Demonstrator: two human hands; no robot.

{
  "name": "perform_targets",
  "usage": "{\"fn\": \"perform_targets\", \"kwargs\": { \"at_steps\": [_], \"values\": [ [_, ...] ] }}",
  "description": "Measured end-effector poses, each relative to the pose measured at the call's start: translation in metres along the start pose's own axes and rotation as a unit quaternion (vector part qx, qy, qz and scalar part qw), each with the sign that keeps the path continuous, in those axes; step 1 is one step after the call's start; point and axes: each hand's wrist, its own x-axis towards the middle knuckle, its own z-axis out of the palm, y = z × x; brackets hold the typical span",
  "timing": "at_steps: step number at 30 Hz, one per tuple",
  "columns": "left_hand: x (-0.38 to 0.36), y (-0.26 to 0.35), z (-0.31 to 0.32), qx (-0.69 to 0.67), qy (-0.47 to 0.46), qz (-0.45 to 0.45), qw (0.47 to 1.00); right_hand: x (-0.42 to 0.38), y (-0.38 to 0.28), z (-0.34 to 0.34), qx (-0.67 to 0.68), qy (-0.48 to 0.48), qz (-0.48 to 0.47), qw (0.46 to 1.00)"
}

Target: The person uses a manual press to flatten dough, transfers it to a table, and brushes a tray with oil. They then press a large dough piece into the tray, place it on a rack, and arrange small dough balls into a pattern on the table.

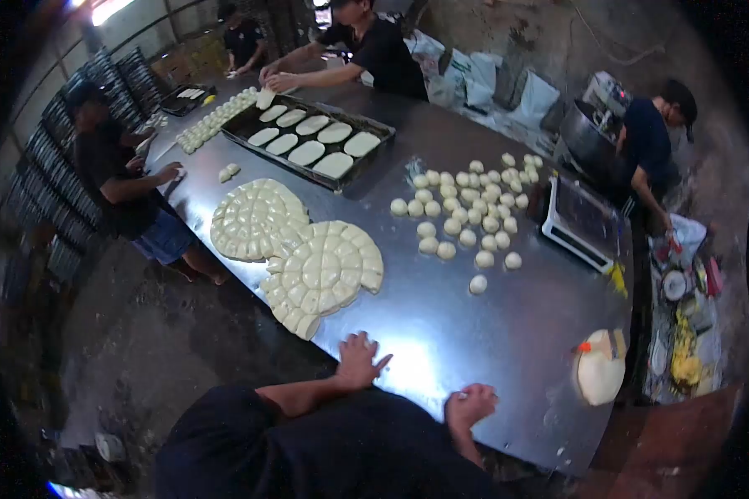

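Dough lies across the steel bench (441, 324) in stages: two scored round slabs (320, 270), one with wedges gone from its rim, sit at eleven o'clock from the person's left hand (359, 363), and a scatter of rolled balls (466, 212) lies at one o'clock. By my judgement most of the slabs are yet to be split and rolled. The left hand rests flat on bare steel, fingers (380, 361) spread, holding nothing. The right hand (470, 405) sits curled at the bench's near edge; whether it grips anything I cannot tell. At twelve o'clock, far off, co-workers fill a tray (308, 137) with flattened ovals.
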Motion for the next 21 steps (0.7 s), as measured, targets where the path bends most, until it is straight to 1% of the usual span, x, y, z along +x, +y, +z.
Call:
{"fn": "perform_targets", "kwargs": {
  "at_steps": [1,3,4,5,6,7,9,11,12,13,14,15,17,19,20,21],
  "values": [
    [0.013,0.014,0.009,-0.021,0.038,0.037,0.998,0.016,-0.019,0.012,0.048,-0.008,-0.067,0.997],
    [0.062,0.014,0.02,-0.023,0.041,0.148,0.988,0.065,-0.046,0.03,0.047,-0.032,-0.108,0.993],
    [0.084,0.001,0.02,0.018,0.018,0.173,0.985,0.089,-0.038,0.038,0.025,0.009,-0.168,0.985],
    [0.102,-0.011,0.019,0.057,-0.005,0.198,0.978,0.105,-0.021,0.037,0.001,0.037,-0.205,0.978],
    [0.102,-0.026,0.012,0.035,0.041,0.199,0.978,0.116,0.003,0.03,0.006,0.027,-0.184,0.982],
    [0.09,-0.037,0.001,0.029,0.047,0.175,0.983,0.119,0.02,0.023,0.013,0.02,-0.165,0.986],
    [0.047,-0.054,0.031,0.02,0.048,0.1,0.994,0.084,0.038,0.015,-0.027,0.058,-0.123,0.99],
    [0.018,-0.023,0.026,0.011,-0.033,0.064,0.997,0.035,0.048,0.059,0.058,0.064,-0.112,0.99],
    [0.016,-0.011,0.03,-0.035,0.047,0.142,0.988,0.026,0.014,0.053,0.087,0.046,-0.169,0.981],
    [0.018,0.011,0.035,-0.084,0.118,0.216,0.965,0.03,-0.028,0.036,0.115,0.02,-0.219,0.969],
    [0.044,0.024,0.031,-0.068,0.055,0.26,0.962,0.044,-0.051,0.039,0.115,0.01,-0.242,0.963],
    [0.074,0.024,0.042,-0.067,0.002,0.274,0.959,0.064,-0.065,0.046,0.113,0.006,-0.263,0.958],
    [0.111,-0.006,0.041,-0.063,-0.014,0.233,0.97,0.101,-0.046,0.049,0.082,0.01,-0.233,0.969],
    [0.094,-0.049,0.014,0.009,0.061,0.33,0.942,0.1,-0.011,0.03,0.081,0.023,-0.207,0.975],
    [0.067,-0.054,0.016,-0.038,0.109,0.265,0.957,0.079,0.01,0.033,0.102,0.024,-0.186,0.977],
    [0.045,-0.053,0.021,-0.083,0.163,0.2,0.962,0.071,0.008,0.032,0.102,0.03,-0.182,0.978]
  ]
}}
